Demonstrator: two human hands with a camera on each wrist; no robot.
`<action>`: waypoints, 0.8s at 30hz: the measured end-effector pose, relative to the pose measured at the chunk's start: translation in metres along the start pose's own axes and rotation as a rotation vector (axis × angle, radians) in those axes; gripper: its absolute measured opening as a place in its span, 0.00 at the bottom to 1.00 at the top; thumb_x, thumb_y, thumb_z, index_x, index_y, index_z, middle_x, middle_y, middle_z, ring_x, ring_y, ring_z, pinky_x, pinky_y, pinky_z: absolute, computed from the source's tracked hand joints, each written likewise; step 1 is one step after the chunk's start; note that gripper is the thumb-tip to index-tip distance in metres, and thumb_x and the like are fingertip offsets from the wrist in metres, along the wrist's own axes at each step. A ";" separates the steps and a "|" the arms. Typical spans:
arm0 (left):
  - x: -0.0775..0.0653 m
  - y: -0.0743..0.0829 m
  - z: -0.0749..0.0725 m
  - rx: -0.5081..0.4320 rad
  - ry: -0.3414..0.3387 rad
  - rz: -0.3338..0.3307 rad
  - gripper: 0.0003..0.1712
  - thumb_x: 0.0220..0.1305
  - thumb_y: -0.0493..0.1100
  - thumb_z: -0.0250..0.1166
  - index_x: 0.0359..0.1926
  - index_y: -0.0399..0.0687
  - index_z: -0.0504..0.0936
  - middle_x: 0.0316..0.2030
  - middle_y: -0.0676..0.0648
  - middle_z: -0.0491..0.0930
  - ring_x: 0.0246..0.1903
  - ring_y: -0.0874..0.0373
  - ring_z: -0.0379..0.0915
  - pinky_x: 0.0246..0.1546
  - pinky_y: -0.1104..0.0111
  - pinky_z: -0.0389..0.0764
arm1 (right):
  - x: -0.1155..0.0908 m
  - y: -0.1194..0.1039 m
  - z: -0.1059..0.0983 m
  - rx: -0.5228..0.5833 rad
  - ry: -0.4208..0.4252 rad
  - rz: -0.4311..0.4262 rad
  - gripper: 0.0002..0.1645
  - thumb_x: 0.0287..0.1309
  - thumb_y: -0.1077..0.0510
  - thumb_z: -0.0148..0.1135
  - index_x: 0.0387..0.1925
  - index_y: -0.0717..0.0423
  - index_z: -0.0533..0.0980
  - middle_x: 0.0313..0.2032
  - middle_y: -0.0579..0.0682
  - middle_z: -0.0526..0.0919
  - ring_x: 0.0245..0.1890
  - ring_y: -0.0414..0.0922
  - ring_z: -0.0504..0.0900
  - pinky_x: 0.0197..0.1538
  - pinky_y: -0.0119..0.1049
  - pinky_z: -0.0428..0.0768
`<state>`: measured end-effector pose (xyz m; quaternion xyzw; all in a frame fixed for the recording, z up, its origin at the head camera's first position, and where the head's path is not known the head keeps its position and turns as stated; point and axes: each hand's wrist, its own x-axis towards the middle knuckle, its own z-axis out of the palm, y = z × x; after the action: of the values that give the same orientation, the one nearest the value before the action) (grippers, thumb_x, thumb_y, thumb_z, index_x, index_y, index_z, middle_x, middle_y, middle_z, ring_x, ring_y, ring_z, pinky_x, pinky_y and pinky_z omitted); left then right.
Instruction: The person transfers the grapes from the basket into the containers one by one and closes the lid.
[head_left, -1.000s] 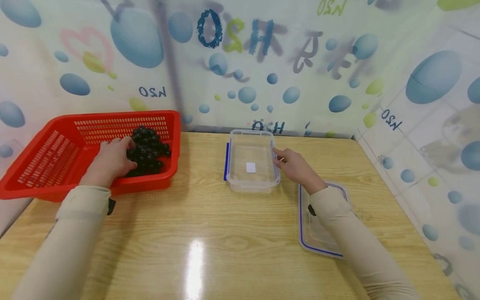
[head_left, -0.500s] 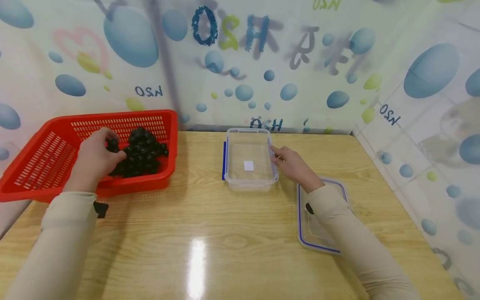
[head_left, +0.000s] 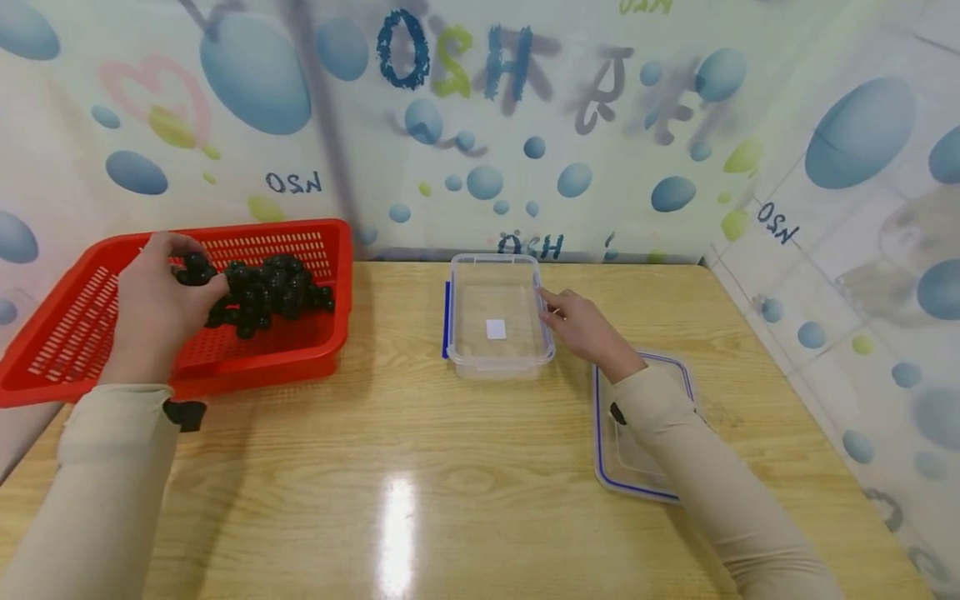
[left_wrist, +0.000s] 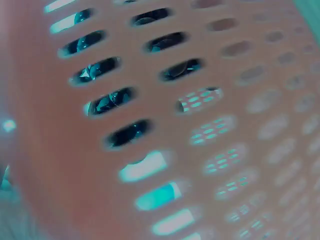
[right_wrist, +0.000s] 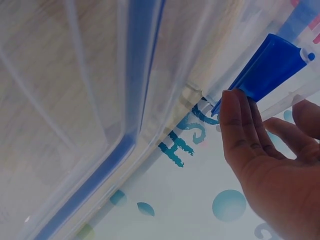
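Note:
In the head view, my left hand [head_left: 153, 304] pinches the upper left end of a bunch of dark grapes [head_left: 281, 287], over a red plastic basket [head_left: 262, 367]. The bunch stretches to the right inside the basket. Through slots of the basket wall [left_wrist: 60, 150], the left wrist view shows dark grapes [left_wrist: 130, 135]; the left hand is hidden there. A clear plastic container [head_left: 498, 362] with a white label stands mid-table. My right hand [head_left: 585, 329] touches its right side. The right wrist view shows fairly straight fingers against a blue latch [right_wrist: 272, 65].
A clear lid [head_left: 633, 458] with a blue seal lies on the wooden table [head_left: 465, 483], partly under the right forearm. Behind the table hangs a patterned sheet [head_left: 480, 125]; a similar wall [head_left: 862, 275] borders the right side.
My left hand has moved left and up, drawing the grape bunch out lengthwise and raising its left end. The right hand stays at the container. The head view has shifted slightly.

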<state>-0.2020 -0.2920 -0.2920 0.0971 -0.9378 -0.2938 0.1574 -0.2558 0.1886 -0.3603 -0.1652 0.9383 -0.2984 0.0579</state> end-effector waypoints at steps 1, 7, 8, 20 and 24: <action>0.000 0.003 -0.002 -0.008 0.011 -0.004 0.30 0.68 0.46 0.60 0.64 0.37 0.62 0.55 0.30 0.68 0.38 0.39 0.72 0.21 0.73 0.74 | 0.000 0.000 0.000 -0.001 0.001 0.000 0.29 0.74 0.58 0.50 0.72 0.62 0.60 0.48 0.63 0.75 0.47 0.54 0.75 0.47 0.47 0.74; 0.000 0.026 -0.013 -0.077 0.106 -0.011 0.30 0.68 0.49 0.59 0.66 0.46 0.64 0.60 0.36 0.69 0.48 0.43 0.71 0.29 0.78 0.76 | 0.001 0.002 0.000 -0.004 0.000 0.009 0.30 0.74 0.58 0.50 0.72 0.61 0.59 0.48 0.62 0.75 0.44 0.53 0.74 0.46 0.46 0.73; 0.000 0.031 -0.015 -0.104 0.126 -0.010 0.29 0.67 0.50 0.60 0.65 0.48 0.65 0.60 0.39 0.69 0.50 0.45 0.70 0.31 0.78 0.76 | 0.000 0.002 0.000 -0.001 -0.002 0.013 0.30 0.74 0.58 0.50 0.72 0.61 0.59 0.47 0.62 0.74 0.43 0.53 0.73 0.45 0.45 0.73; 0.007 0.096 0.000 -0.438 0.220 0.117 0.20 0.62 0.46 0.68 0.53 0.56 0.71 0.45 0.59 0.71 0.44 0.64 0.70 0.34 0.79 0.76 | -0.001 -0.001 0.000 0.001 -0.009 0.027 0.30 0.75 0.57 0.48 0.73 0.60 0.58 0.48 0.62 0.74 0.37 0.52 0.71 0.42 0.44 0.70; 0.012 0.124 0.015 -0.556 0.141 0.147 0.19 0.62 0.42 0.68 0.49 0.54 0.68 0.43 0.53 0.73 0.37 0.60 0.73 0.29 0.78 0.79 | -0.001 -0.003 0.001 0.012 -0.011 0.034 0.30 0.75 0.57 0.48 0.73 0.60 0.57 0.48 0.62 0.74 0.37 0.52 0.71 0.42 0.44 0.70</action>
<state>-0.2291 -0.1873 -0.2287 0.0025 -0.8127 -0.5197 0.2635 -0.2543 0.1865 -0.3594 -0.1506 0.9387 -0.3023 0.0689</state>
